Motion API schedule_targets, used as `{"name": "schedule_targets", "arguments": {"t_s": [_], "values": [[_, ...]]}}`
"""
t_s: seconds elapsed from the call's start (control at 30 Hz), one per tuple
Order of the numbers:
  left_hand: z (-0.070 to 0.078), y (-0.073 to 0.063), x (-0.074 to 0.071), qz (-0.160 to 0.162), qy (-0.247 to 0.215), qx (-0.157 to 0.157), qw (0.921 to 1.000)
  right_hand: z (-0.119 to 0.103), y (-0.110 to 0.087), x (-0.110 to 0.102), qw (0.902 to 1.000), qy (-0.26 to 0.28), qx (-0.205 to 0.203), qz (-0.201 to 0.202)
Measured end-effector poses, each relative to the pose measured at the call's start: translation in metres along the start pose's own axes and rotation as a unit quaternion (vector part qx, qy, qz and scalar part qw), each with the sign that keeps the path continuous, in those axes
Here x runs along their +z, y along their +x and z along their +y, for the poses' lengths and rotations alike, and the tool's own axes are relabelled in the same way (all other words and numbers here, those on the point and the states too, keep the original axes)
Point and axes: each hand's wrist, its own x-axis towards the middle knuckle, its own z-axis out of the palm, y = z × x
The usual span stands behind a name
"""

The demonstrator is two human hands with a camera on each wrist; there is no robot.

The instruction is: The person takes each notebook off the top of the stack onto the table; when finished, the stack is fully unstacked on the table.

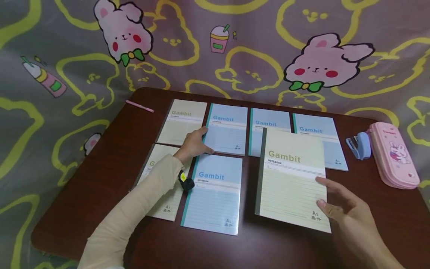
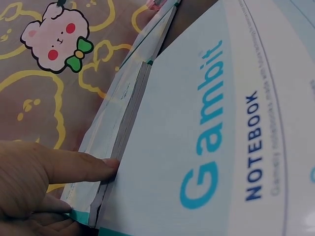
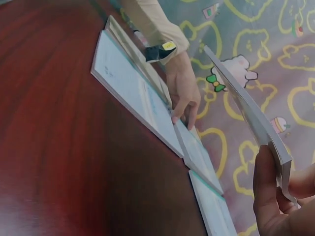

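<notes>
My right hand [image 1: 352, 215] pinches a cream Gambit notebook [image 1: 292, 186] by its right edge, fingers behind and thumb in front. The right wrist view shows this notebook [image 3: 251, 110] tilted up, off the table. My left hand [image 1: 193, 144] reaches to the lower left corner of a blue notebook [image 1: 226, 130] in the back row. Its straight thumb lies at the seam between that one and the front blue notebook [image 1: 213, 198]; the left wrist view shows the thumb [image 2: 81, 166] touching the front notebook's top edge [image 2: 120, 164].
Under my left arm lies another cream notebook [image 1: 168, 209], and one more [image 1: 183, 121] is at the back left. Two blue notebooks [image 1: 268, 116] [image 1: 314, 123] lie behind the raised one. A blue stapler [image 1: 361, 145] and pink pencil case [image 1: 394, 155] are right; a pink pen [image 1: 140, 106] is far left.
</notes>
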Motion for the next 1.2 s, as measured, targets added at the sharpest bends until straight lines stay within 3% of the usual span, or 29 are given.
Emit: {"name": "schedule_targets", "arguments": {"t_s": [0.23,0.43,0.77,1.07,1.2], "values": [[0.001,0.000,0.001,0.006,0.008,-0.004,0.9999,0.014,-0.026,-0.009,0.9993,0.022,0.027,0.017],[0.001,-0.001,0.001,0.004,0.004,-0.003,1.0000,0.019,-0.035,-0.005,0.9983,-0.017,0.054,0.016],[0.000,-0.001,0.001,0.005,0.000,-0.002,1.0000,0.034,-0.026,0.016,0.9943,0.090,0.056,-0.015],[0.000,0.000,0.001,0.009,0.005,-0.002,0.9999,0.045,-0.016,0.039,0.9984,0.049,0.018,-0.022],[0.000,0.000,0.002,0.005,0.003,-0.006,1.0000,0.045,-0.011,0.045,0.9987,0.035,0.030,-0.025]]}}
